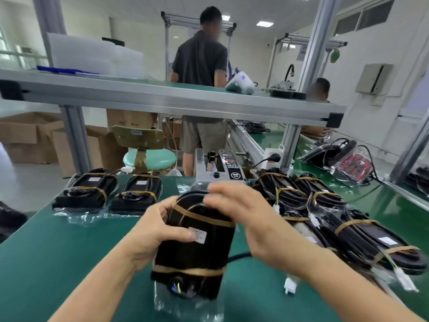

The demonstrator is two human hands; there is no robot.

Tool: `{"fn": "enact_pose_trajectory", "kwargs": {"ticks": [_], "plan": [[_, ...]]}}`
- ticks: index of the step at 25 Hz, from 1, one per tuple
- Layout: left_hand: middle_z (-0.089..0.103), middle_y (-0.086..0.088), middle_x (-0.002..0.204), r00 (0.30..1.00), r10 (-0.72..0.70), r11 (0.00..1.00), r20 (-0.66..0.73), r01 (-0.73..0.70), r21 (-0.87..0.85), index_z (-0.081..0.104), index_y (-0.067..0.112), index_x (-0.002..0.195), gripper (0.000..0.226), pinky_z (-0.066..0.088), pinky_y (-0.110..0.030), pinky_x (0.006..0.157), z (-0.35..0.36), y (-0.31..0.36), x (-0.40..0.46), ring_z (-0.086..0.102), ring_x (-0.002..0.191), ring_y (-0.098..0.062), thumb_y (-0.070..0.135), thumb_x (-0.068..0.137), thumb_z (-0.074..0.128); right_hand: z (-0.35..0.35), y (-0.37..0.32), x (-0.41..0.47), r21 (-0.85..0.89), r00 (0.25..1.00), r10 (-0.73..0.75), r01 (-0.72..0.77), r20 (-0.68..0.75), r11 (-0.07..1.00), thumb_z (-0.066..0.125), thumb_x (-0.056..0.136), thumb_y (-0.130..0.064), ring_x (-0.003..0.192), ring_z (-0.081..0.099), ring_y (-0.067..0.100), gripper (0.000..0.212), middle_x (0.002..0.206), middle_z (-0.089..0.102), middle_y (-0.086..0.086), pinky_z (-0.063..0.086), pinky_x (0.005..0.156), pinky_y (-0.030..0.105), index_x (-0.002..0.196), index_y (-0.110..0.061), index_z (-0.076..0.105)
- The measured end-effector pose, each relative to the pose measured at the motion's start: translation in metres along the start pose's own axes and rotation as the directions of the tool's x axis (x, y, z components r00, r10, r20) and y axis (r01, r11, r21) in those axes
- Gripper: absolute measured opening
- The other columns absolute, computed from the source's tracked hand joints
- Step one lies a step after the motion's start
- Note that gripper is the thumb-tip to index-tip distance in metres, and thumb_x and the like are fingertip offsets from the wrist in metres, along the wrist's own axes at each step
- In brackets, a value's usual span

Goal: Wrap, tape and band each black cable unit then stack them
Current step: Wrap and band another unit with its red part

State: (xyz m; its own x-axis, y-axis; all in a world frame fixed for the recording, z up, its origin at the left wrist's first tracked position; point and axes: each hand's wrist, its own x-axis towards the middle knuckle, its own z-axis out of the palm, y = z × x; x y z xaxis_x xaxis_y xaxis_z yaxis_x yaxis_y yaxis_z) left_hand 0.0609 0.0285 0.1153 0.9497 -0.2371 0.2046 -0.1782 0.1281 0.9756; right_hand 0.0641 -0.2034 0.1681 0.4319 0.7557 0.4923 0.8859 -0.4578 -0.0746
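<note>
One black cable unit [197, 242] is held up over the green bench [46, 263], with two tan bands around it and one white label on its face. Two hands grip it: the left hand [153, 231] and the right hand [246, 214]. Two finished banded units lie side by side near the bench's far left edge [87, 190] [137, 192], each with two bands. On the right side lies a heap of banded units [325, 210]; at least four show, but the exact count cannot be told. One tape dispenser [220, 166] stands at the far edge. Two people are in the background.
</note>
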Motion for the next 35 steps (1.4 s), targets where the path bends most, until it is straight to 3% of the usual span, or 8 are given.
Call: {"fn": "enact_pose_trajectory", "kwargs": {"ticks": [2,4,8,14,18,22,29,35], "plan": [[0.073,-0.011,0.098,0.983,0.101,0.989,-0.156,-0.082,0.124,0.067,0.014,0.104,0.063,0.053,-0.024,0.076,-0.003,-0.003,-0.005,0.069,0.092,-0.023,0.002,0.045,0.086,0.007,-0.002,0.009,0.469,0.950,0.308,-0.254,-0.041,0.846,0.053,0.084,-0.008,0.137,0.030,-0.005,0.064,0.145,0.040,-0.020,0.025,0.112,0.016,0.142,-0.031,0.039],[0.073,-0.008,0.098,0.963,0.173,0.973,-0.209,-0.134,0.186,0.065,0.017,0.105,0.064,0.052,-0.023,0.078,0.000,-0.007,-0.015,0.069,0.093,-0.021,0.001,0.047,0.085,0.019,-0.005,0.020,0.632,0.890,0.453,-0.383,0.056,0.674,0.071,0.081,-0.039,0.125,0.041,-0.013,0.058,0.133,0.051,-0.025,0.033,0.105,0.010,0.134,-0.038,0.045],[0.072,-0.007,0.095,0.934,0.251,0.960,-0.255,-0.206,0.190,0.066,0.022,0.103,0.062,0.052,-0.020,0.079,-0.002,-0.020,-0.036,0.068,0.088,-0.017,0.005,0.047,0.087,0.041,-0.010,0.038,0.842,0.863,0.482,-0.367,0.149,0.396,0.072,0.082,-0.030,0.083,0.065,0.005,0.015,0.085,0.072,-0.006,0.051,0.082,0.019,0.089,-0.017,0.074],[0.071,0.001,0.101,0.874,0.307,0.939,-0.375,-0.214,0.270,0.063,0.038,0.104,0.067,0.051,-0.019,0.083,-0.001,-0.036,-0.057,0.067,0.092,-0.015,0.022,0.045,0.089,0.071,-0.017,0.058,0.775,0.643,0.591,-0.630,0.487,0.047,0.063,0.090,-0.027,0.075,0.056,0.019,0.019,0.075,0.062,0.004,0.039,0.075,0.032,0.075,-0.015,0.064],[0.049,0.006,0.137,0.861,0.441,0.797,-0.253,-0.247,0.552,0.038,0.039,0.137,0.101,0.043,-0.024,0.100,-0.005,-0.026,-0.068,0.048,0.127,-0.013,0.011,0.051,0.083,0.076,-0.020,0.068,0.676,0.545,0.490,-0.725,0.680,-0.132,0.064,0.088,-0.021,0.074,0.062,0.021,0.013,0.086,0.067,0.009,0.051,0.076,0.033,0.095,-0.011,0.066],[0.055,0.012,0.133,0.880,0.473,0.655,0.053,-0.391,0.647,0.058,0.033,0.126,0.075,0.038,-0.020,0.103,-0.009,-0.004,-0.065,0.049,0.127,-0.011,0.004,0.059,0.077,0.076,-0.018,0.066,0.654,0.559,0.391,-0.736,0.731,-0.171,0.064,0.088,-0.021,0.085,0.062,0.023,0.013,0.092,0.067,0.008,0.051,0.078,0.030,0.097,-0.013,0.068],[0.065,0.018,0.116,0.931,0.357,0.777,-0.078,-0.250,0.578,0.059,0.042,0.116,0.072,0.041,-0.006,0.089,-0.010,0.000,-0.066,0.062,0.107,-0.001,0.007,0.056,0.075,0.094,-0.011,0.055,0.779,0.624,0.552,-0.623,0.552,-0.075,0.054,0.095,-0.025,0.071,0.053,0.015,0.022,0.076,0.062,0.000,0.044,0.066,0.025,0.078,-0.016,0.065],[0.068,0.021,0.097,0.795,0.529,0.613,-0.298,-0.115,0.782,0.067,0.031,0.110,0.065,0.039,-0.001,0.086,-0.005,-0.006,-0.072,0.062,0.088,0.006,0.010,0.051,0.085,0.098,0.047,0.044,0.792,0.281,0.931,-0.611,0.235,-0.015,0.060,0.089,-0.012,0.057,0.044,0.013,0.013,0.061,0.054,-0.001,0.036,0.047,0.018,0.077,-0.013,0.066]]}}
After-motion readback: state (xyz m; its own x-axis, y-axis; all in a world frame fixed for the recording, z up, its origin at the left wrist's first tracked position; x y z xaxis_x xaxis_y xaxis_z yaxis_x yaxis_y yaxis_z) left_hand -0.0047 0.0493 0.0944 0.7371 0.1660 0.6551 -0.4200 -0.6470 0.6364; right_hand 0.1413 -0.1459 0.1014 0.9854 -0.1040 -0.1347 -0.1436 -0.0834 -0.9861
